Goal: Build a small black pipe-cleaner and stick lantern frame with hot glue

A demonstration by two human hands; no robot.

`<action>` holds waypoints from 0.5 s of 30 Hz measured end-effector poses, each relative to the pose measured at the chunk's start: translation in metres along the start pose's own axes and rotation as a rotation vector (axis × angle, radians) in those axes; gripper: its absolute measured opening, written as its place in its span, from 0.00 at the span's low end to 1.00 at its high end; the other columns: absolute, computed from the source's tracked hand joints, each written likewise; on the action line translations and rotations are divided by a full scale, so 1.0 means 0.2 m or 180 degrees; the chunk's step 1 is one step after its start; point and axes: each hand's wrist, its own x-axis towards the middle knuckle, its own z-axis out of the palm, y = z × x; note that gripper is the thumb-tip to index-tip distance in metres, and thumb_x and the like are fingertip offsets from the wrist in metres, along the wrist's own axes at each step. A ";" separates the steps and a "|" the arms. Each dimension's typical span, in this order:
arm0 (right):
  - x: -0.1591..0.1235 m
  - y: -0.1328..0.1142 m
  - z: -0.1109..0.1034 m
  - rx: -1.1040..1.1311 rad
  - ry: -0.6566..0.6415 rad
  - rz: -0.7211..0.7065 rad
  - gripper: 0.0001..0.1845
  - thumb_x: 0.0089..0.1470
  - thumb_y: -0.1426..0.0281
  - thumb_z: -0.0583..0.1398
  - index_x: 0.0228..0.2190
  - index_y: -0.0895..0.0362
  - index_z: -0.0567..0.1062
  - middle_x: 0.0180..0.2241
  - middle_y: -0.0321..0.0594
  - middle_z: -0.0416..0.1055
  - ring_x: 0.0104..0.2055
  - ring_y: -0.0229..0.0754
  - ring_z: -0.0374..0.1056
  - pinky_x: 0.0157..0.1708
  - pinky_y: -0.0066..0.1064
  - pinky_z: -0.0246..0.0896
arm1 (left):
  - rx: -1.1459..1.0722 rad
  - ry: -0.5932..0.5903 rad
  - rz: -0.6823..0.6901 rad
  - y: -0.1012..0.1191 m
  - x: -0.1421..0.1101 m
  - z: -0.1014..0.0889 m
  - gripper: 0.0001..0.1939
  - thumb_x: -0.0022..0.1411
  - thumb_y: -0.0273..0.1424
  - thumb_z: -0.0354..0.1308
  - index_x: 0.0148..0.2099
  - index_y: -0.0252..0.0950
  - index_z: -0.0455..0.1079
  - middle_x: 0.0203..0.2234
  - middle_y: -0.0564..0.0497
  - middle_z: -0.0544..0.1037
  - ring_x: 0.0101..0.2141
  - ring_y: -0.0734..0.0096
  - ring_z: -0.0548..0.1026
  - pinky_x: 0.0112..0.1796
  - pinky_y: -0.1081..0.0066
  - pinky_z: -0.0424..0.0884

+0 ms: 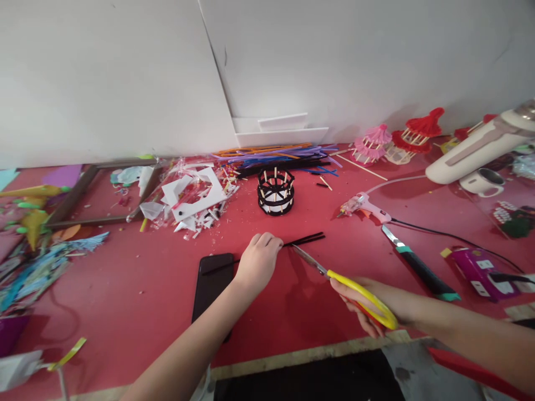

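Observation:
My left hand [258,257] pinches a black pipe cleaner [311,238] that is doubled or paired, its ends pointing right; a tail sticks out on the left over a dark phone [214,284]. My right hand [368,303] grips yellow-handled scissors [359,292], whose blade tips meet the pipe cleaner just right of my left fingers. Whether the blades are fully closed is hard to see. Beyond my hands stands a small round frame [276,192] of black pipe cleaner rings and pale sticks, with a white base.
Bundled coloured pipe cleaners [284,159] lie along the wall. White foam scraps [194,192] litter the left. To the right are a pink glue gun [371,209], a utility knife [420,262], a purple power strip [480,270], a white flask [476,145], a mug [482,182] and red and pink models [416,133].

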 end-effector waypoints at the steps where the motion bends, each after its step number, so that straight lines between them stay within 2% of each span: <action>1: 0.01 0.01 0.01 0.0140 -0.0083 -0.0005 0.32 0.53 0.36 0.54 0.30 0.54 0.62 0.16 0.23 0.58 0.10 0.32 0.62 0.07 0.20 0.50 | 0.0009 -0.0008 0.0010 0.00 0.00 0.00 0.11 0.72 0.26 0.49 0.44 0.37 0.74 0.38 0.46 0.77 0.38 0.62 0.74 0.43 0.63 0.72; 4: 0.02 0.05 0.05 0.0365 -0.0118 0.0053 0.32 0.58 0.37 0.50 0.27 0.55 0.61 0.17 0.26 0.59 0.12 0.33 0.66 0.09 0.20 0.54 | 0.0039 -0.0027 0.0015 -0.01 0.00 0.00 0.12 0.72 0.27 0.49 0.44 0.37 0.74 0.38 0.46 0.77 0.38 0.62 0.74 0.42 0.63 0.72; 6: 0.02 0.05 0.09 0.0388 -0.0057 0.0088 0.32 0.59 0.38 0.49 0.26 0.55 0.62 0.16 0.26 0.59 0.12 0.33 0.65 0.08 0.19 0.52 | 0.0062 -0.0049 0.0013 -0.01 0.01 0.00 0.12 0.72 0.27 0.48 0.44 0.37 0.74 0.38 0.46 0.77 0.38 0.61 0.74 0.42 0.63 0.71; 8: 0.03 0.03 0.15 0.0439 -0.0020 0.0066 0.32 0.60 0.39 0.49 0.27 0.55 0.62 0.15 0.26 0.58 0.11 0.34 0.64 0.07 0.19 0.49 | 0.0086 -0.0077 0.0013 -0.01 0.01 0.00 0.13 0.72 0.26 0.48 0.44 0.37 0.74 0.38 0.46 0.77 0.38 0.61 0.74 0.42 0.63 0.71; 12: 0.04 -0.02 0.23 0.0640 -0.0007 0.0027 0.29 0.62 0.41 0.48 0.30 0.54 0.62 0.16 0.24 0.56 0.11 0.35 0.64 0.09 0.22 0.56 | 0.0123 -0.0115 0.0011 -0.01 0.01 -0.01 0.12 0.72 0.27 0.49 0.45 0.37 0.74 0.39 0.47 0.78 0.39 0.61 0.74 0.43 0.64 0.70; 15: 0.04 -0.04 0.26 0.0674 -0.0011 0.0098 0.29 0.64 0.43 0.45 0.27 0.54 0.61 0.15 0.25 0.55 0.11 0.34 0.64 0.09 0.21 0.56 | 0.0139 -0.0127 -0.0001 -0.01 0.01 -0.01 0.12 0.72 0.27 0.49 0.45 0.37 0.75 0.39 0.47 0.78 0.39 0.61 0.74 0.43 0.64 0.70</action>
